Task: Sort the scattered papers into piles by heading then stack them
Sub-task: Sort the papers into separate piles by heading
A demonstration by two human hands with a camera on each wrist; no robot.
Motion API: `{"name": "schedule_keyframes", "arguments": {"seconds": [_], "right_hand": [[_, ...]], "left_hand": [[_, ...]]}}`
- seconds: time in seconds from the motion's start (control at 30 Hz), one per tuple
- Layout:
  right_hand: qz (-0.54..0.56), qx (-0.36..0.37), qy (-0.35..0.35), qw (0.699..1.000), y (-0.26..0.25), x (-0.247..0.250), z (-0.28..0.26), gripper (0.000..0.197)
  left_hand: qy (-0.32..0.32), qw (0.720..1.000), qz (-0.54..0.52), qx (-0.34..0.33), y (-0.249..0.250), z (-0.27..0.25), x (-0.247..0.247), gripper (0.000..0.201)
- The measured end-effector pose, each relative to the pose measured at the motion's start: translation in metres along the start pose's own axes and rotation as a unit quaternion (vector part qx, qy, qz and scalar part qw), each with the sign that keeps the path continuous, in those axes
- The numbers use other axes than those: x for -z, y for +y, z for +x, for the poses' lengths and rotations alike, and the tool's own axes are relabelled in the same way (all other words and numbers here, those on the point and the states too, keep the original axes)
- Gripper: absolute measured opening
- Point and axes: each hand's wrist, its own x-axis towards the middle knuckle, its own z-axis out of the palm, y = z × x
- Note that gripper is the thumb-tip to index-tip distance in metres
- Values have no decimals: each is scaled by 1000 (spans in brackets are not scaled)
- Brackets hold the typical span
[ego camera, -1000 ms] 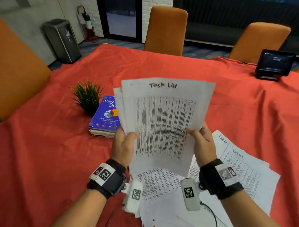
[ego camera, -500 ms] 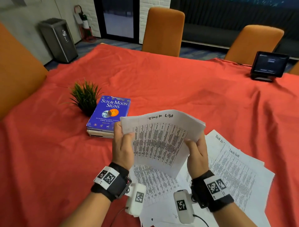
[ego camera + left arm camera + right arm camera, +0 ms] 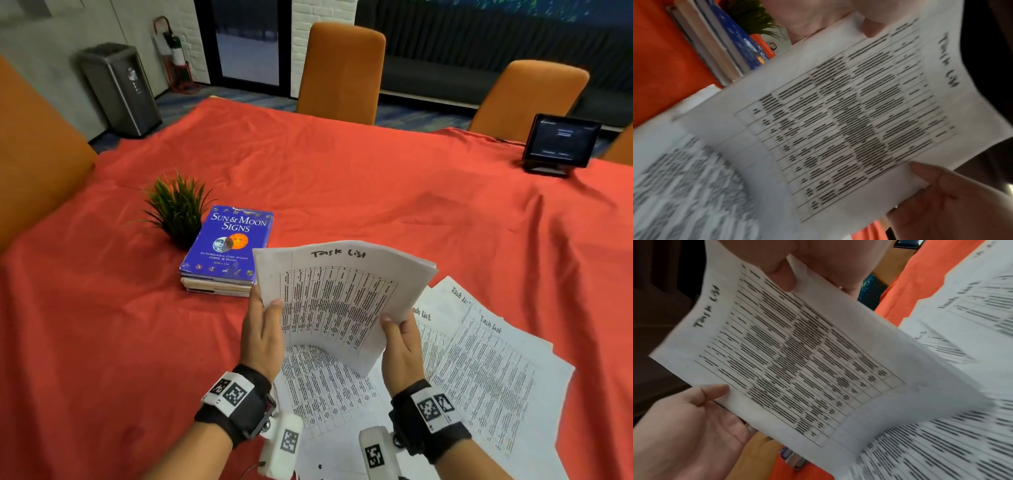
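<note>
I hold a small stack of white sheets headed "Task List" (image 3: 339,294) above the red tablecloth (image 3: 359,185), tilted and bowed, with its lower edge close over the loose papers. My left hand (image 3: 269,310) pinches the stack's left edge, thumb on top. My right hand (image 3: 394,327) pinches its right edge the same way. In the left wrist view the stack (image 3: 849,113) fills the picture, blurred. The right wrist view shows the stack (image 3: 789,356) held between both thumbs. More "Task List" sheets (image 3: 486,363) lie fanned out on the cloth to the right, and another printed sheet (image 3: 325,387) lies under my wrists.
A blue book, "Sun & Moon Signs" (image 3: 229,243), tops a short pile of books left of the papers, beside a small potted plant (image 3: 178,209). A dark tablet (image 3: 561,142) stands at the far right. Orange chairs (image 3: 342,72) line the table's far side.
The held stack has come down from upright in front of me to low over the table papers. Its fanned sheets are now gathered together. Both hands kept their hold.
</note>
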Motion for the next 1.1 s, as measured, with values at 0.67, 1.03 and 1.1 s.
{"name": "schedule_keyframes", "arguments": {"seconds": [0.67,1.03,1.1], "right_hand": [[-69,-183,-187,963,20,-84,4,27],[-176,-256,-159,937,74,-26,-6,30],[-198,-256,-147,935,80,-19,-6,32]], "left_hand": [[60,971,162,164,-24,1,168,20],[58,867,344,355,-62,-7,292,27],[60,852,370,367,-67,-6,292,27]]}}
